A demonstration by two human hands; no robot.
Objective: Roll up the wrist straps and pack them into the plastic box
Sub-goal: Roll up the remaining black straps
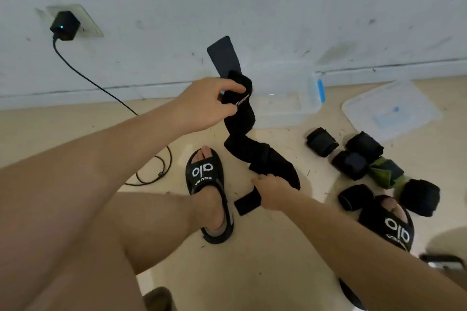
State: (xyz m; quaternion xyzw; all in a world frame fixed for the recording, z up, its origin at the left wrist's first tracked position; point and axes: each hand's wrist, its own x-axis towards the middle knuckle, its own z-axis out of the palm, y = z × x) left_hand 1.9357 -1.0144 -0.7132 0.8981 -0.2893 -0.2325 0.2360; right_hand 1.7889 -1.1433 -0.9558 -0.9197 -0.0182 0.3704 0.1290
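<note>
A long black wrist strap (242, 131) hangs twisted in the air between my hands. My left hand (206, 103) pinches its upper part, where a flat end sticks up. My right hand (271, 192) grips its lower end, and a short tab pokes out below my fist. The clear plastic box (285, 106) stands open on the floor by the wall, behind the strap. Its lid (390, 108) lies to the right. Several rolled black straps (322, 141) and a green one (384, 171) lie on the floor at right.
My feet in black slides (209, 184) rest on the beige floor, one right under the strap. A black charger (65, 25) sits in a wall socket at the left, its cable coiled on the floor (154, 171). A dark object (442, 261) lies at the right edge.
</note>
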